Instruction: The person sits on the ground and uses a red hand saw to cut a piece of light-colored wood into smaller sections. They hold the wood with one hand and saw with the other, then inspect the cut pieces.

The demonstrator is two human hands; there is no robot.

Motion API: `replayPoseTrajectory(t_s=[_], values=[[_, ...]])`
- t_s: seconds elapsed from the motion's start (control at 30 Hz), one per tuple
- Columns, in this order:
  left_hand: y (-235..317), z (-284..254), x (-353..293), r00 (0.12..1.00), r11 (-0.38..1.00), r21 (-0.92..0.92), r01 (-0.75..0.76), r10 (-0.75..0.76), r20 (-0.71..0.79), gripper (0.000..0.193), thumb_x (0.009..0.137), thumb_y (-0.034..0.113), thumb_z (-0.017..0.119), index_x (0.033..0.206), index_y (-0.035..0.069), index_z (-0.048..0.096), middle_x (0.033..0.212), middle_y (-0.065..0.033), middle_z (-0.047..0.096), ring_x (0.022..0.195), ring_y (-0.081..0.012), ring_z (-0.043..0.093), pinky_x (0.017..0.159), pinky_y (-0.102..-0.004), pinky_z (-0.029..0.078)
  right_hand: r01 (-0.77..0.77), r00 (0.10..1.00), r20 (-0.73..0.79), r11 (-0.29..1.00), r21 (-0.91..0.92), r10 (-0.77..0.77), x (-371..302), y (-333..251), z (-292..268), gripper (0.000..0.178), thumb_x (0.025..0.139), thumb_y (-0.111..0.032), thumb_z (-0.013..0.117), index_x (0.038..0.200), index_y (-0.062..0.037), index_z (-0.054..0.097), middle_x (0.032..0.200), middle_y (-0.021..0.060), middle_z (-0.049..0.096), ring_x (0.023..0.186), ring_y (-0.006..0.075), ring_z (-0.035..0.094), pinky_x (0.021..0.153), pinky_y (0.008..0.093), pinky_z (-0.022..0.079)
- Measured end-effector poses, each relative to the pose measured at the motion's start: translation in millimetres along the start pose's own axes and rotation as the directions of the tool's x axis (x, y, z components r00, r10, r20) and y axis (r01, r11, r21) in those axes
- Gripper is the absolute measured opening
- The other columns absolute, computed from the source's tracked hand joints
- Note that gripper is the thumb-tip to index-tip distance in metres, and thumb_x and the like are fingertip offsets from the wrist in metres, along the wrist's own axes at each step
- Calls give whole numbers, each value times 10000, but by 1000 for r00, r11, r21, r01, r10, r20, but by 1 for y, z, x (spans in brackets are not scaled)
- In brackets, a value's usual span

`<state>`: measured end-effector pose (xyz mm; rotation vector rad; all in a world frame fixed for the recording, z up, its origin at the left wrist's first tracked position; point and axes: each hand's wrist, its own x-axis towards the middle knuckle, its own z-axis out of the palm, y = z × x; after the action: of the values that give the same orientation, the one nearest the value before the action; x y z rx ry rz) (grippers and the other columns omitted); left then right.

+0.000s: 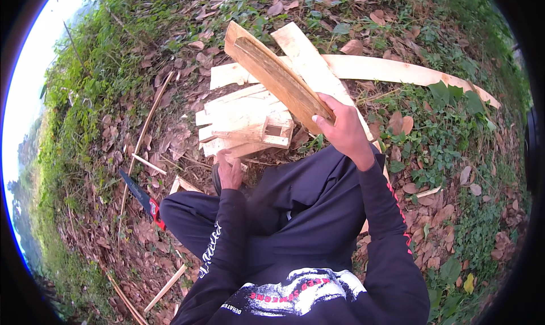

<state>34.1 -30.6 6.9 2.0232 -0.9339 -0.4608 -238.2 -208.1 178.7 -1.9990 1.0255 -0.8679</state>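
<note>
Head view, looking down: the right hand (342, 129) is clenched around the lower end of a curved wooden slab (276, 78), which slants away toward eleven o'clock, hollow side up, lifted over the stack of split wood pieces (244, 123). The left hand (229, 172) sits low, at seven o'clock from that stack, fingers curled and touching its near edge; whether it grips a piece I cannot tell. A long pale plank (397, 70) arcs off toward two o'clock. A red-handled saw (142, 199) lies on dry leaves at nine o'clock of the knees.
</note>
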Motion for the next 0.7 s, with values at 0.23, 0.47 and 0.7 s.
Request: replayPoseTrajectory(t_s=[0.23,0.47,0.7], values=[[-37,-43,18,999,998,-64,-28,26,-40,337,877,161,620,1201,106,547,706,-13,533,578,-89,499,530,-261,441,19,992,117,990,139,-36,-23,-9,84,531,851,-80,626,1348,37,481,1191,308,596,1129,398,596,959,394,470],[-25,-18,-1,999,995,-103,-16,11,-53,702,851,146,639,1474,142,316,769,-90,630,662,-165,603,662,-321,497,87,974,204,994,64,-98,-43,16,114,526,880,-33,563,1382,50,432,1252,297,567,1167,405,564,977,394,451],[-21,-21,2,982,990,42,138,-142,128,819,825,237,691,1518,144,263,653,-95,579,620,-238,588,666,-379,497,147,971,194,989,-6,-143,-44,29,128,513,887,-56,548,1378,45,440,1192,292,590,1106,431,571,950,418,458]])
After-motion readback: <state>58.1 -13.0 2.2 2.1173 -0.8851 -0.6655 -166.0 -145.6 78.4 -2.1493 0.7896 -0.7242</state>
